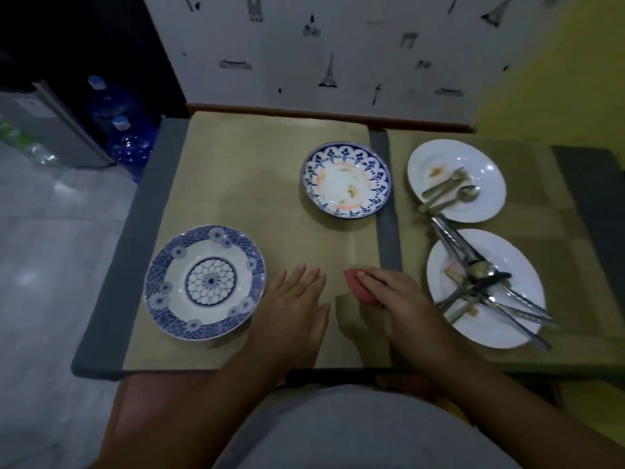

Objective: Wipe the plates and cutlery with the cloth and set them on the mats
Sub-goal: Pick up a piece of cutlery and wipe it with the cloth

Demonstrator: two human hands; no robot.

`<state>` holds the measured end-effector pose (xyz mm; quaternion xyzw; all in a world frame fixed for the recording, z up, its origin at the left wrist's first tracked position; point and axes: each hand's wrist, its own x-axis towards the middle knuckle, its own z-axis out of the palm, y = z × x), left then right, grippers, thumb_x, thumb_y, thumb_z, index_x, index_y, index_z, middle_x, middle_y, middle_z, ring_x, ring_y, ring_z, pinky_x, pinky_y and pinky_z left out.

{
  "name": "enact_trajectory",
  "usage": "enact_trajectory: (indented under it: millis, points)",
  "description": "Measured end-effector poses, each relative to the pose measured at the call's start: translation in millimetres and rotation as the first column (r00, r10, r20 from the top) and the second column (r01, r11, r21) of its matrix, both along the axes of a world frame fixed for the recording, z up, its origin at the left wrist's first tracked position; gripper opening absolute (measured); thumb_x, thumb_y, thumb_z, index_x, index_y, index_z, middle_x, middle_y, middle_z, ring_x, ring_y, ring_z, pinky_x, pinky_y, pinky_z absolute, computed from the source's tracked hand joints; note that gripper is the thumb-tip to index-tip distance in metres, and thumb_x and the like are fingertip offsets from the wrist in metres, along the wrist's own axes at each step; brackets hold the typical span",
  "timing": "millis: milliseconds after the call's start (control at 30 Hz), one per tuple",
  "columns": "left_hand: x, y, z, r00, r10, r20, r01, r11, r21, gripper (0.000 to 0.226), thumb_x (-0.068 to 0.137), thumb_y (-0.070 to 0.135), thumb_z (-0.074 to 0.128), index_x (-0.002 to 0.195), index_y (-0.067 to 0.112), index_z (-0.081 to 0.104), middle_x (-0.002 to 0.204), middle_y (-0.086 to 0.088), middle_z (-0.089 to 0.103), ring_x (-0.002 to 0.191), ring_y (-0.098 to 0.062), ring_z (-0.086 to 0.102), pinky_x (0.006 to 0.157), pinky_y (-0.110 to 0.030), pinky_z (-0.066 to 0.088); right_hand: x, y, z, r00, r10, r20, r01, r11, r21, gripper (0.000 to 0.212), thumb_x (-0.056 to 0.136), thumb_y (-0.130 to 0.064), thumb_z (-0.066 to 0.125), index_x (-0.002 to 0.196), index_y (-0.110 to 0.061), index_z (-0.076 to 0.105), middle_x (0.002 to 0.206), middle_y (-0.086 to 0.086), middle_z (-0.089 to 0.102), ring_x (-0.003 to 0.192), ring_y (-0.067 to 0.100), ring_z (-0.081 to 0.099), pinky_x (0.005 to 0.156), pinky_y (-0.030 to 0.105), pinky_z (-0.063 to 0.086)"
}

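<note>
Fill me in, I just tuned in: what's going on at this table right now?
A seated person is partway through the wiping. The right hand holds the pink cloth on the left mat. The left hand lies flat beside the blue plate, which looks clean. The patterned plate farther back shows food smears. On the right mat, the far white plate and near white plate are stained and carry the cutlery.
</note>
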<state>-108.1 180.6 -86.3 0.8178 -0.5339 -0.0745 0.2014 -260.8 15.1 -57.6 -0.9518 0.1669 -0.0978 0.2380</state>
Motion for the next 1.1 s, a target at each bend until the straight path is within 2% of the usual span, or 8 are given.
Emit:
enact_trajectory:
  millis: [67, 267, 367, 467, 600, 800, 900, 1100]
  points:
    - [-17, -24, 5, 0.999, -0.041, 0.001, 0.041, 0.999, 0.0, 0.053, 0.096, 0.038, 0.043, 0.136, 0.01, 0.063, 0.141, -0.008, 0.062, 0.137, -0.029, 0.052, 0.116, -0.049, 0.034, -24, -14, 8, 0.997, -0.071, -0.02, 0.07, 0.997, -0.025, 0.047, 0.089, -0.012, 0.041, 0.134, -0.008, 0.055, 0.134, 0.008, 0.055, 0.118, 0.024, 0.053, 0.102, 0.036, 0.043]
    - [-71, -92, 16, 0.995, -0.094, -0.043, 0.095, 0.995, 0.017, 0.044, 0.093, 0.034, 0.054, 0.13, 0.014, 0.068, 0.132, -0.005, 0.069, 0.124, -0.025, 0.062, 0.112, -0.043, 0.039, -89, -54, 27, 0.971, -0.24, 0.004, 0.24, 0.971, -0.008, 0.052, 0.085, -0.024, 0.042, 0.133, -0.012, 0.057, 0.133, 0.003, 0.055, 0.12, 0.02, 0.051, 0.102, 0.033, 0.042]
    - [-95, -126, 26, 0.988, -0.092, -0.124, 0.096, 0.995, 0.03, 0.036, 0.091, 0.033, 0.065, 0.123, 0.019, 0.071, 0.118, 0.001, 0.075, 0.106, -0.02, 0.068, 0.097, -0.035, 0.049, -114, -74, 33, 0.946, -0.321, 0.054, 0.318, 0.947, 0.044, 0.052, 0.085, -0.013, 0.038, 0.133, -0.013, 0.057, 0.136, 0.001, 0.054, 0.122, 0.021, 0.051, 0.105, 0.032, 0.04]
    - [-118, -158, 33, 0.982, -0.081, -0.17, 0.097, 0.991, 0.091, 0.028, 0.092, 0.039, 0.062, 0.112, 0.025, 0.076, 0.105, 0.006, 0.076, 0.092, -0.015, 0.067, 0.081, -0.03, 0.053, -136, -89, 41, 0.912, -0.396, 0.107, 0.391, 0.918, 0.065, 0.059, 0.078, 0.009, 0.052, 0.132, -0.013, 0.058, 0.133, 0.002, 0.056, 0.119, 0.018, 0.052, 0.103, 0.029, 0.04]
    - [-140, -195, 29, 0.986, -0.035, -0.166, 0.069, 0.976, 0.205, 0.028, 0.094, 0.045, 0.059, 0.104, 0.024, 0.075, 0.097, 0.002, 0.072, 0.087, -0.017, 0.064, 0.073, -0.037, 0.057, -159, -113, 39, 0.885, -0.448, 0.13, 0.439, 0.894, 0.091, 0.067, 0.072, 0.019, 0.057, 0.131, -0.012, 0.059, 0.133, 0.005, 0.057, 0.119, 0.021, 0.053, 0.103, 0.034, 0.043]
    - [-150, -228, 15, 0.984, 0.082, -0.159, -0.021, 0.935, 0.355, 0.026, 0.096, 0.035, 0.06, 0.104, 0.016, 0.076, 0.096, -0.004, 0.07, 0.088, -0.019, 0.063, 0.075, -0.039, 0.058, -181, -136, 19, 0.899, -0.436, 0.041, 0.432, 0.897, 0.09, 0.056, 0.079, -0.001, 0.049, 0.132, -0.014, 0.059, 0.133, 0.004, 0.058, 0.119, 0.021, 0.054, 0.102, 0.032, 0.044]
    - [-150, -230, 11, 0.958, 0.155, -0.243, -0.054, 0.924, 0.378, 0.024, 0.097, 0.029, 0.059, 0.098, 0.015, 0.078, 0.091, -0.002, 0.074, 0.078, -0.013, 0.065, 0.072, -0.034, 0.059, -186, -144, 15, 0.893, -0.449, 0.022, 0.443, 0.888, 0.127, 0.053, 0.081, -0.006, 0.045, 0.132, -0.015, 0.059, 0.131, 0.003, 0.059, 0.117, 0.019, 0.053, 0.1, 0.02, 0.037]
    - [-146, -227, 26, 0.851, 0.29, -0.438, -0.129, 0.924, 0.36, 0.017, 0.098, 0.023, 0.061, 0.1, 0.014, 0.076, 0.088, 0.003, 0.071, 0.075, -0.005, 0.061, 0.065, -0.02, 0.045, -186, -159, 20, 0.821, -0.569, -0.043, 0.556, 0.78, 0.287, 0.054, 0.082, -0.002, 0.061, 0.128, -0.029, 0.057, 0.12, -0.007, 0.063, 0.108, 0.013, 0.056, 0.092, 0.031, 0.049]
